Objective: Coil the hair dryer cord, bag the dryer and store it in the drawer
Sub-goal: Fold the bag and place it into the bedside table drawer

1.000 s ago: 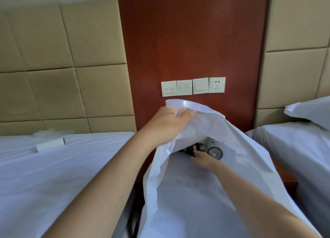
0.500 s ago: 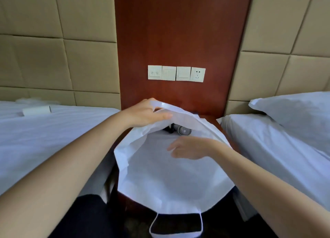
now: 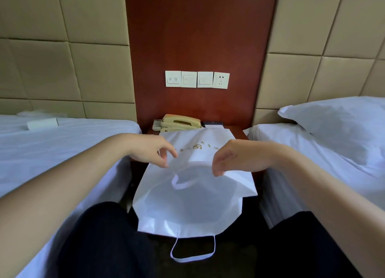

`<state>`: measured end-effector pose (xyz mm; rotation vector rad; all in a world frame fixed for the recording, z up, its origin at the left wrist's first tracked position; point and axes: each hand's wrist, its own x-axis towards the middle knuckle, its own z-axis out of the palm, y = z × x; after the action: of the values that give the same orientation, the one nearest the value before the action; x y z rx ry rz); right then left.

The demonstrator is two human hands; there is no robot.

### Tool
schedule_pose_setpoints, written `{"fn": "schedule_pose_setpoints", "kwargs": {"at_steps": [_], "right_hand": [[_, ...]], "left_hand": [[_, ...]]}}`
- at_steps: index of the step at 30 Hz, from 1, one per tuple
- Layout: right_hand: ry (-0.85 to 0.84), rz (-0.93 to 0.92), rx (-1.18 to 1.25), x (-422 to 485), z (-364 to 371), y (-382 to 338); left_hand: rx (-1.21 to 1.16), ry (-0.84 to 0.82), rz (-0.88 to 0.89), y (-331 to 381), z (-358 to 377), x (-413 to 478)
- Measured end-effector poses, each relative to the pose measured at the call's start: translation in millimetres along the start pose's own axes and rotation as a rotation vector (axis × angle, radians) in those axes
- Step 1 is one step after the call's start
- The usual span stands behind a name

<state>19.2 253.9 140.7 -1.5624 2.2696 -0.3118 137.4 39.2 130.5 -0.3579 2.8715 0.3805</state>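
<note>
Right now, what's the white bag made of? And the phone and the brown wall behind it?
The white bag looks like thin non-woven cloth or soft plastic: it is matte, and it sags and creases. The phone looks like hard beige plastic, smooth and slightly shiny. The brown wall panel looks like polished wood or veneer, though the grain is unclear.
</note>
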Motion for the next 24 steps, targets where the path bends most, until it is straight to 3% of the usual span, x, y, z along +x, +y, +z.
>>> {"fn": "schedule_pose_setpoints", "kwargs": {"at_steps": [4,7,10,12,17,20,24], "right_hand": [[0.033,0.042,0.062,8,12,22],[0.182,0.091,0.089,27,29,50],[0.405,0.185,0.104,48,54,90],[0.458,0.273,0.138,59,72,117],[0.533,0.484,0.523,82,115,158],[0.634,0.556,0.697,92,134,173],[0.662,0.591,0.673,102,147,185]], "left_hand": [[-0.136,0.058,-0.042,-14,24,18],[-0.255,0.192,-0.114,-31,53,42],[-0.385,0.389,-0.298,-47,87,65],[-0.548,0.506,-0.435,-54,107,74],[-1.07,0.45,-0.603,-64,151,91],[-1.137,0.487,-0.622,-63,166,107],[-1.188,0.565,-0.697,-72,190,125]]}}
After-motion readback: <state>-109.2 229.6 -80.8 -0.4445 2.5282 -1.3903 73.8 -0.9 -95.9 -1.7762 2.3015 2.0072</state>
